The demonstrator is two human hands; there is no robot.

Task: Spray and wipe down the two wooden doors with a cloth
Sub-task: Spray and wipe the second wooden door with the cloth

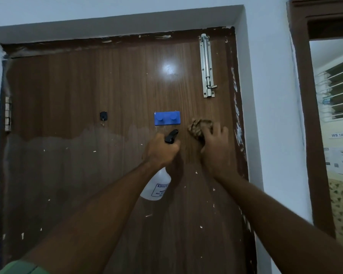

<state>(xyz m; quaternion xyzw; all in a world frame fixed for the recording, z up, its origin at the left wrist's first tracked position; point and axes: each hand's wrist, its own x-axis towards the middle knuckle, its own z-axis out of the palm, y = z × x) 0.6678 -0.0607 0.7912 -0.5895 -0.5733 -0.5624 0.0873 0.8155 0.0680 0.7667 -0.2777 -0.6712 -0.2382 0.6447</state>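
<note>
Blue hook rack [167,118] above; bolt latch [207,66] upper right.

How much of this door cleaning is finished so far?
Hard to call any part finished. The wooden door shows a dull film across its lower half, possibly spray. In hand: the right hand presses a cloth beside the blue hook rack; the left hand grips the spray bottle. The upper door and the second door remain.

Place: an indoor passage of a plain building, home or hostel I cannot tell.
Door: a wood-grain door [117,86] with a steel tower bolt [207,66] and blue hook rack [167,118].
Walls: white plaster [269,95].
Right: a doorway [309,115], barred window [339,91], "WS 14" label [337,135], pinned notices [339,160].
</note>
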